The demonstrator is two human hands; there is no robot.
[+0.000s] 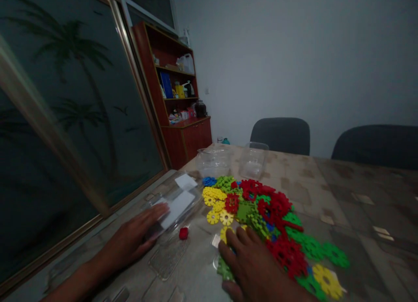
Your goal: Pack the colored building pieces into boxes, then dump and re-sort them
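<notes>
Open hands at a heap of interlocking plastic discs (251, 210) on the table (346, 197)

The right hand (251, 262) lies at the heap's near edge, its grip spread wide, fingertips (230, 236) down among yellow and green discs; whether anything sits under the palm cannot be told. The left hand (133, 236) reaches out flat, its grip open and closed on nothing, fingers on a clear plastic packet (183, 206) with white card inside. A small red piece (183, 233) lies between the hands, just beside the packet. Two clear plastic tubs (213, 162) stand beyond the heap, and a red wooden shelf unit (170, 93) stands past the window.
</notes>
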